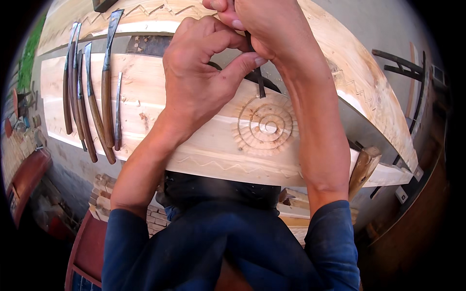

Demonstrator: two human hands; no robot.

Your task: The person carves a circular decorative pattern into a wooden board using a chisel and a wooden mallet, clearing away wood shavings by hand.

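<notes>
A dark slim chisel (260,85) stands nearly upright, its tip at the upper edge of a round carving of concentric rings with a notched border (267,127). This carving is cut into a pale wooden board (145,102) lying across in front of me. My left hand (204,60) is closed, thumb and fingers around the chisel's shaft. Above it, my right hand (262,24) is closed around the upper part of the chisel, which the fingers mostly hide. A zigzag line is carved along the board's near edge.
Several wood-handled chisels (107,77) lie side by side on the board's left part. Behind it is a second curved pale board (364,72) with carved zigzags. A wooden post (365,169) rises at the right end. Stacked wood pieces (102,194) and a dark red chair (90,247) stand at lower left.
</notes>
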